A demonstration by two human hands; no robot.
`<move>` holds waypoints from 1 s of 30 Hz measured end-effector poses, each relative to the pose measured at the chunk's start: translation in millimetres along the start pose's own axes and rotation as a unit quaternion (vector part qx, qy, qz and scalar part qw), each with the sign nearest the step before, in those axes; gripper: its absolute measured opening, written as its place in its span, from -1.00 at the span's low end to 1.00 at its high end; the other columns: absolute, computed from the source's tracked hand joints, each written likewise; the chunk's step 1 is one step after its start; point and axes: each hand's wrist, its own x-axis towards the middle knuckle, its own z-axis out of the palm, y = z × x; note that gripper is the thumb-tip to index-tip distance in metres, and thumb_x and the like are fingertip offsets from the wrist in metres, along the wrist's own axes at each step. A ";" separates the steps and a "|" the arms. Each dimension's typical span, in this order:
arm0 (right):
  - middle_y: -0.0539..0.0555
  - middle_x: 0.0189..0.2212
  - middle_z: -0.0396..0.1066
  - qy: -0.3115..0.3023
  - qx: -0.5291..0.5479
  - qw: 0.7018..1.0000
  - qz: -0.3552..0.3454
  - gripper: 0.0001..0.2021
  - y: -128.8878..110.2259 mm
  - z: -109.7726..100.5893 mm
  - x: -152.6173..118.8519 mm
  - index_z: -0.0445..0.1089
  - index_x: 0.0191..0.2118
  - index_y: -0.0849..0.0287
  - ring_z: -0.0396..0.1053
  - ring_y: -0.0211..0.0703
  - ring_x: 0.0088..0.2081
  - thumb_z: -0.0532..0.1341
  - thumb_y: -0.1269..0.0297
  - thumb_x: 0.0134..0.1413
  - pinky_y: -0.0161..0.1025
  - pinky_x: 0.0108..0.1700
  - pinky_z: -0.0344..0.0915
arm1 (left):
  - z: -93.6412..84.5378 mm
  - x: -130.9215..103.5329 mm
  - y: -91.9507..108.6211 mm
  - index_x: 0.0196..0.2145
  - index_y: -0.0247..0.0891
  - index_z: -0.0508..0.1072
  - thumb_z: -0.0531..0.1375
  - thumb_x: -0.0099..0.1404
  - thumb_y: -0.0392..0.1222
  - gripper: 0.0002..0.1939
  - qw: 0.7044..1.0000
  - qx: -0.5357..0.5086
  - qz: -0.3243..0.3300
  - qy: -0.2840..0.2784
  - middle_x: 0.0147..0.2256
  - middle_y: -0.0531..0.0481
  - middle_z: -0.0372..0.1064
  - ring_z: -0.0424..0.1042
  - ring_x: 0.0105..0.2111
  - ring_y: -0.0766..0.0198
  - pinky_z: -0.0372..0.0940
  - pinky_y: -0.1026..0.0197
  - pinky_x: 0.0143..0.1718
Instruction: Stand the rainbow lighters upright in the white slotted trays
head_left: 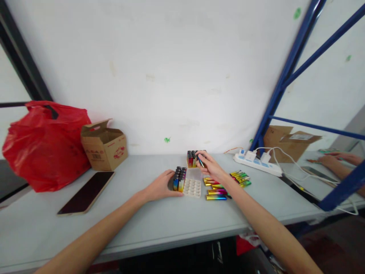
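Observation:
Upright lighters (179, 179) with black tops fill the left part of a white tray (192, 188); round slots show on its right part. My left hand (161, 185) is wrapped round the left side of these lighters and the tray. My right hand (210, 166) pinches one dark blue lighter (201, 161), tilted, in front of a second group of upright lighters (191, 159) near the wall. Several shiny coloured lighters (216, 192) lie flat on the table, below and beside my right hand and forearm.
On the left are a red plastic bag (48, 144), an open cardboard box (107, 148) and a phone (87, 193). A power strip (258, 164) with white cables lies at the right, by a blue metal frame (275, 97). Another person's hands (339, 161) show at the far right.

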 end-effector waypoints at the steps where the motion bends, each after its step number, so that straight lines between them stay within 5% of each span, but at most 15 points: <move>1: -0.18 -0.54 0.26 -0.003 -0.030 1.000 0.008 -0.59 2.8 0.6 -0.2 0.34 0.01 -0.03 -0.08 -0.42 -0.67 0.28 -0.14 0.19 -0.43 -0.63 -0.18 | 0.0 -0.1 -0.2 -0.06 -0.22 0.50 0.40 0.00 0.41 -0.25 1.000 0.002 0.001 -0.001 -0.02 -0.18 0.45 0.46 -0.01 -0.12 0.38 -0.05 0.07; 4: -0.17 -0.58 0.14 0.031 -0.146 0.988 -0.034 -0.60 10.6 2.0 -1.7 0.37 -0.10 0.05 -0.04 -0.36 -0.63 0.23 -0.19 0.21 -0.38 -0.59 -0.13 | -0.3 -0.7 -0.8 -0.04 -0.22 0.49 0.39 0.02 0.41 -0.25 1.000 0.008 0.002 -0.008 -0.01 -0.19 0.45 0.46 0.01 -0.13 0.38 -0.06 0.08; 8: -0.08 -0.57 0.18 0.114 -0.315 0.932 -0.140 -0.55 15.4 4.8 -3.5 0.32 -0.45 0.15 0.13 -0.27 -0.49 0.17 -0.14 0.24 -0.30 -0.44 0.05 | -0.8 -0.9 -0.4 -0.02 -0.21 0.49 0.39 0.04 0.41 -0.25 1.000 0.011 0.004 -0.006 0.02 -0.19 0.44 0.45 0.04 -0.13 0.37 -0.05 0.11; 13: -0.09 -0.62 -0.02 0.163 -0.387 0.896 -0.145 -0.56 19.2 5.7 -3.6 0.08 -0.59 0.11 0.02 -0.28 -0.51 0.13 -0.01 0.18 -0.27 -0.43 -0.06 | -1.3 0.7 0.4 0.00 -0.22 0.49 0.40 -0.01 0.42 -0.20 1.000 0.014 -0.002 -0.005 0.02 -0.20 0.44 0.45 0.05 -0.14 0.37 -0.06 0.13; 19: -0.07 -0.58 0.11 0.140 -0.395 0.895 -0.151 -0.58 17.6 4.0 -9.6 0.19 -0.49 0.10 0.10 -0.22 -0.46 0.12 -0.08 0.27 -0.27 -0.41 0.03 | -1.3 0.9 -1.1 0.05 -0.23 0.47 0.40 0.01 0.42 -0.17 1.000 0.000 -0.003 -0.011 0.06 -0.22 0.42 0.43 0.09 -0.15 0.33 -0.09 0.18; 23: -0.01 -0.47 0.32 0.051 -0.361 0.919 -0.147 -0.51 11.4 8.8 -14.5 0.32 -0.37 0.09 0.27 -0.15 -0.38 0.02 -0.23 0.35 -0.26 -0.33 0.18 | -1.0 1.2 -0.6 0.04 -0.22 0.48 0.39 0.00 0.43 -0.18 1.000 0.004 -0.006 -0.010 0.07 -0.21 0.43 0.43 0.10 -0.16 0.32 -0.09 0.20; 30: -0.04 -0.59 0.35 0.000 -0.453 0.880 -0.143 -0.47 13.0 16.2 -15.3 0.24 -0.48 0.10 0.29 -0.19 -0.50 0.02 -0.17 0.41 -0.26 -0.34 0.14 | -2.6 1.2 1.0 0.07 -0.23 0.47 0.38 0.04 0.42 -0.18 1.000 0.009 0.002 -0.022 0.09 -0.22 0.42 0.41 0.13 -0.16 0.32 -0.08 0.19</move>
